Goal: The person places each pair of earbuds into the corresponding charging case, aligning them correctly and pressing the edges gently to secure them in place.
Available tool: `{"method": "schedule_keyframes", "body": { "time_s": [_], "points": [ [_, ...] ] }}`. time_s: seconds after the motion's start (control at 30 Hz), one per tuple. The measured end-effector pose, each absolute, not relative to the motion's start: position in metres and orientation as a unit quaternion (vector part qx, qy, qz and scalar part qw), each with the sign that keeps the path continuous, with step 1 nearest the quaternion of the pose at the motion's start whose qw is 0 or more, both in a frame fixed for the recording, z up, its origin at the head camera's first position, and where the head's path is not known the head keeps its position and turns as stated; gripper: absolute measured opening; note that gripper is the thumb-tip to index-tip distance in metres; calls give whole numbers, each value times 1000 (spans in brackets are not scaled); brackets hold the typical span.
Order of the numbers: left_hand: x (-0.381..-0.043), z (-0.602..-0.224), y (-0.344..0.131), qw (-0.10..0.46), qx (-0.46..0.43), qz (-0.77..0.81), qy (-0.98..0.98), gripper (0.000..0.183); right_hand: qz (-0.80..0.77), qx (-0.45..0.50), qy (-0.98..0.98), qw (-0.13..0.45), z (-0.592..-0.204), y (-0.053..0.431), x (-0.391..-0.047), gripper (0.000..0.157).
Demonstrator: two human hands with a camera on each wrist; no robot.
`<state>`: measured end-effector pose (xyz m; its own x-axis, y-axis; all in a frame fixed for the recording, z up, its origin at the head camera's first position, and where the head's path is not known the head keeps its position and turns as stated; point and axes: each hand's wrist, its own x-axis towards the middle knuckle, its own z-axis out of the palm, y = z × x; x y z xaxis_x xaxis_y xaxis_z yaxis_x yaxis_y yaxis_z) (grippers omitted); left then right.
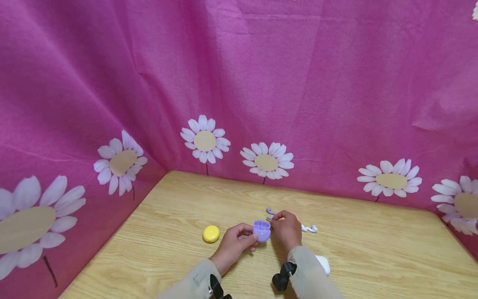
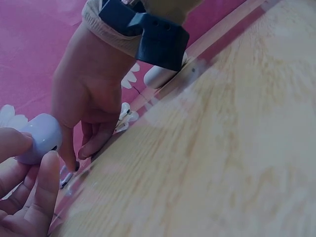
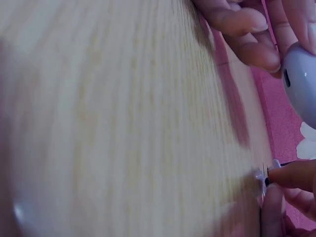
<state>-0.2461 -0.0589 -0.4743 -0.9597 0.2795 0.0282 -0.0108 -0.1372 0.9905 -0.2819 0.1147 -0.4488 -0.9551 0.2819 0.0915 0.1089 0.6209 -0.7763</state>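
Observation:
My left hand (image 1: pixel 232 246) grips a purple earbud case (image 1: pixel 263 235) between thumb and fingers, held above the wooden table. Its lid is up, and the slots inside face me. To the right, my right hand (image 1: pixel 287 229) reaches down to the tabletop. In the right wrist view its thumb and forefinger pinch a purple earbud (image 3: pixel 260 178), partly hidden by the fingertips. Another purple earbud (image 1: pixel 270 211) lies just beyond that hand. The left wrist view shows the case's rounded outside (image 2: pixel 45 134) close to the right hand (image 2: pixel 89 94).
A round yellow case (image 1: pixel 210 234) stands left of my left hand. White earbuds (image 1: pixel 311 229) lie right of my right hand. A white case (image 1: pixel 324 264) is partly covered by the right sleeve. Pink cloth with daisies (image 1: pixel 266 162) rises behind the table (image 1: pixel 373 245).

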Motion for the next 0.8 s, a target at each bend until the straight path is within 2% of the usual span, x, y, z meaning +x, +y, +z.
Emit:
{"method": "schedule_keyframes", "body": {
  "time_s": [0.23, 0.8],
  "points": [
    [-248, -477, -59, 95, 108, 750, 645, 26, 480, -104, -861, 129, -447, 111, -271, 11],
    [-247, -474, -60, 102, 95, 746, 651, 28, 563, -98, -807, 150, -460, 106, -242, 13]
  ]
}}
